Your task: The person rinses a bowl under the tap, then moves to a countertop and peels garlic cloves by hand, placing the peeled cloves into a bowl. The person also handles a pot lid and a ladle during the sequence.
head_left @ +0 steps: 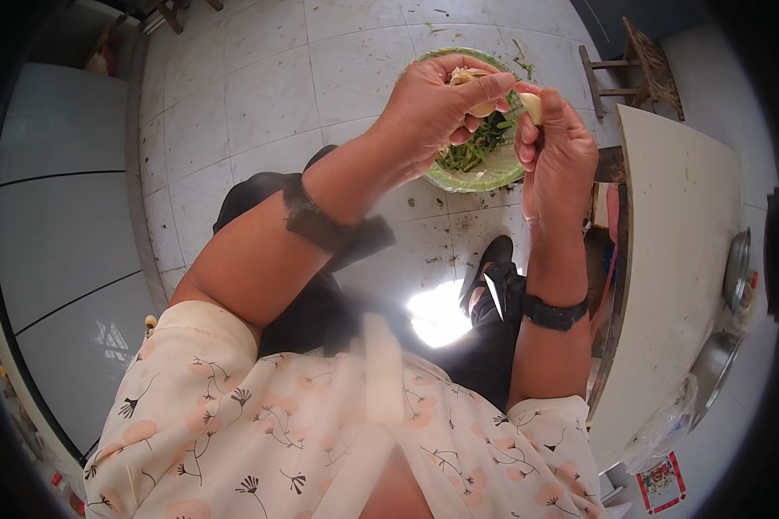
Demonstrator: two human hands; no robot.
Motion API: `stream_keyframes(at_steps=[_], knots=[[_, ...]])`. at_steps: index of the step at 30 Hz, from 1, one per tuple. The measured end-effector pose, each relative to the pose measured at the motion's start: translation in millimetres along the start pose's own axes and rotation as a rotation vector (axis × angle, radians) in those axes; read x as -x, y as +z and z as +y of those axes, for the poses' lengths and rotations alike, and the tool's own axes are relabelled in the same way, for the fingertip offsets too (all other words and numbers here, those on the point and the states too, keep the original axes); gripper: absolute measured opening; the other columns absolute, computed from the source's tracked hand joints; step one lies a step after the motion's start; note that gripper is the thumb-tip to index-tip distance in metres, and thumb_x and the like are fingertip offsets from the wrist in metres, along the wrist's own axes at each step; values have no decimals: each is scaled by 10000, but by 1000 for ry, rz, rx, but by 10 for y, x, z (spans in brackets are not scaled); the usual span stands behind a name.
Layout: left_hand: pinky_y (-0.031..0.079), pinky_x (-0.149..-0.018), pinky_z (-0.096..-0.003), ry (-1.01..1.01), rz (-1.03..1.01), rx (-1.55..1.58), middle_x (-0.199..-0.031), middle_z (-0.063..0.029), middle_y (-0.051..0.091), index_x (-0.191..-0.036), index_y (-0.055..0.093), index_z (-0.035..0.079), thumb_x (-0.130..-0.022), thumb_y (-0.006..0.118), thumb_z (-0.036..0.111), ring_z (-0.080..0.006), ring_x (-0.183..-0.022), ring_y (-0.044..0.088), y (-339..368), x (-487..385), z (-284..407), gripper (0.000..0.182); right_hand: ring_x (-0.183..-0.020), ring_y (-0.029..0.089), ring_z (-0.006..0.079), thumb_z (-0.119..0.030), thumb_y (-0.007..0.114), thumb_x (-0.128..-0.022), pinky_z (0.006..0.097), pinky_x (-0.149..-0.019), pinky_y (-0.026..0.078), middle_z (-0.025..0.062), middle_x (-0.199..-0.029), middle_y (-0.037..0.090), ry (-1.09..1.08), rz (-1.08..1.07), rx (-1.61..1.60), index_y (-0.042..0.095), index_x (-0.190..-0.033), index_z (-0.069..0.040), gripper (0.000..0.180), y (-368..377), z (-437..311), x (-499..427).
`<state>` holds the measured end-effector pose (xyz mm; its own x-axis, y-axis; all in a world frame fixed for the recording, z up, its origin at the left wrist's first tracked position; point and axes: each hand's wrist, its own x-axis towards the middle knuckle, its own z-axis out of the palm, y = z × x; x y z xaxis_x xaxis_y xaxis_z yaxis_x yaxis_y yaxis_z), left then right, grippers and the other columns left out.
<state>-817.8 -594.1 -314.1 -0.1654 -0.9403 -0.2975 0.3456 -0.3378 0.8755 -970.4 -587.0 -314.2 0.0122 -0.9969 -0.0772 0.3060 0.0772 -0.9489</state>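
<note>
My left hand (422, 107) is closed around unpeeled garlic (465, 76), its papery skin showing between thumb and fingers. A pale, smooth garlic clove (531, 108) is pinched between the thumb and fingers of my right hand (563, 146). The two hands meet closely at the fingertips. Below them on the floor is a round green-rimmed basket or bin (477, 185) with a see-through plastic liner. Cut green vegetable scraps (470, 150) and pale bits lie inside it. My left hand hides part of its rim.
A pale tabletop (672, 220) runs along the right, with metal bowls (717, 370) and a clear plastic bag (665, 422) by its far edge. A wooden stool (642, 71) stands beyond. Glossy grey panels (71, 227) line the left. Scraps dot the tiled floor (266, 84).
</note>
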Motion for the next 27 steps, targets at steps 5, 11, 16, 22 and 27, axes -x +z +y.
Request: stream_keyframes(at_steps=[5, 11, 16, 22, 27], knots=[[377, -508, -186, 0, -52, 7, -788, 15, 619, -990, 648, 88, -856, 747, 299, -43, -618, 483, 19, 20, 7, 269, -572, 509, 57, -238, 664, -926, 189, -497, 383, 12, -719, 613, -45, 13, 53, 679, -951, 10, 249, 26, 33, 5], [379, -498, -188, -18, -14, 44, -745, 25, 577, -998, 659, 74, -853, 753, 254, -37, -602, 481, -26, -11, -2, 250, -604, 543, 74, -195, 667, -922, 207, -518, 416, 32, -744, 639, -42, 0, 59, 669, -913, 5, 200, 130, -11, 34], [355, -482, -184, 71, -25, -17, -686, 42, 573, -995, 673, 63, -851, 754, 213, -20, -564, 463, 35, 67, 7, 223, -551, 520, 79, -219, 620, -954, 212, -488, 401, 24, -705, 607, 14, -12, 5, 639, -848, -17, 229, 48, 9, 19], [305, -464, -170, 272, -54, -154, -625, 47, 582, -933, 707, 49, -829, 774, 184, -6, -521, 442, 66, 72, -3, 183, -500, 456, 55, -266, 559, -988, 190, -433, 334, -12, -629, 516, 106, -32, -66, 610, -850, -34, 274, 32, -41, 35], [322, -470, -169, 220, -77, -89, -660, 30, 605, -935, 708, 50, -836, 767, 191, -11, -535, 454, 48, 81, 14, 182, -475, 407, 44, -240, 540, -997, 180, -407, 294, -16, -620, 487, 180, -152, -222, 589, -904, -22, 242, -64, -33, -18]])
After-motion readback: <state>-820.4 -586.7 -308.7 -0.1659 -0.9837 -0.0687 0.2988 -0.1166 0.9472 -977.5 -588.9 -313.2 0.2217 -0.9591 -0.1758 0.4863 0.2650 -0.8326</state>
